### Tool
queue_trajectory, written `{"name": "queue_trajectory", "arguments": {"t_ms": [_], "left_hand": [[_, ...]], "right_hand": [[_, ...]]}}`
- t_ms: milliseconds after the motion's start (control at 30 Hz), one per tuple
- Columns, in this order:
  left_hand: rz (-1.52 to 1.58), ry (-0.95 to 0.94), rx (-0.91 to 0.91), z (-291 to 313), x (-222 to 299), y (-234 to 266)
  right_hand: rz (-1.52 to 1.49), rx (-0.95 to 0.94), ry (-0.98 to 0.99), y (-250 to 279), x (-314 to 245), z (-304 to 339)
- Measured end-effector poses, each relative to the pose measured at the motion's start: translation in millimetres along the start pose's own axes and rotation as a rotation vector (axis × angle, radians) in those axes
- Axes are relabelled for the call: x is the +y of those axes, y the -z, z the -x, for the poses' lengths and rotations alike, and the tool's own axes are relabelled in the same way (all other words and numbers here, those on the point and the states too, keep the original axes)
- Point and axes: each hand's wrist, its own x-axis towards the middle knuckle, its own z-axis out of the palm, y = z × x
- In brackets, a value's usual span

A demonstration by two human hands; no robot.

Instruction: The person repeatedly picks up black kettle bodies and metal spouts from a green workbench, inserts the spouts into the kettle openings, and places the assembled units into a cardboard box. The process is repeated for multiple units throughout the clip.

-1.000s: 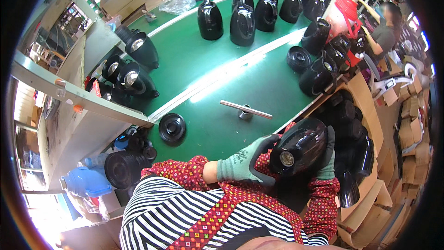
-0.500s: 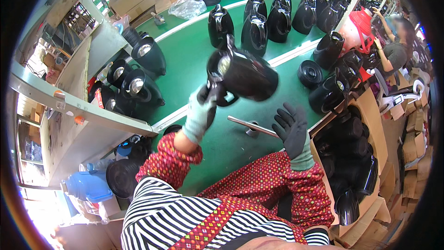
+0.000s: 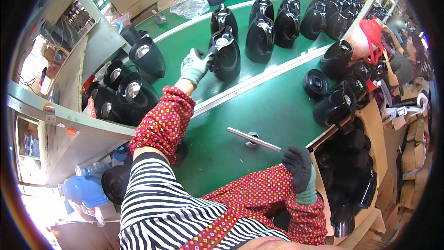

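Note:
My left hand [image 3: 195,68], in a pale green glove with dark fingers, reaches out over the white rail. Its fingers are closed at the handle side of a glossy black thermos jug [image 3: 226,60], which stands upright on the green surface with its silvery mouth showing. Gloved in the same way, my right hand [image 3: 299,169] hangs empty by the near right edge, fingers loosely bent and apart from any jug. Just left of it, a metal bar [image 3: 263,142] is fixed on a round mount on the green worktop [image 3: 217,134].
Several black jugs [image 3: 261,39] stand in rows beyond the rail [image 3: 259,74]. Dark jug bodies [image 3: 134,90] lie at the left. A carton [image 3: 384,148] of black parts is at the right, below a red-and-white jug [image 3: 365,41]. Another person [image 3: 407,60] works farther right.
The jug in my left hand has gone from tilted over the near worktop to upright beyond the rail. My right hand has drawn down, away from the bar, its fingers less spread.

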Motion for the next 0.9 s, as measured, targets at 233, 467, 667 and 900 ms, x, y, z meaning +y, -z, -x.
{"name": "queue_trajectory", "arguments": {"t_ms": [233,467,667,900], "left_hand": [[-0.314,0.167,0.458,-46,-89,60],[-0.313,0.305,0.338,-82,-123,75],[-0.428,0.252,0.415,-65,-130,67],[-0.216,-0.289,0.415,33,-76,81]], "right_hand": [[-0.231,0.128,-0.016,39,3,31],[-0.043,0.063,0.06,27,3,38],[0.113,-0.085,0.132,12,-1,56],[0.271,-0.175,0.163,-9,-15,76]]}}
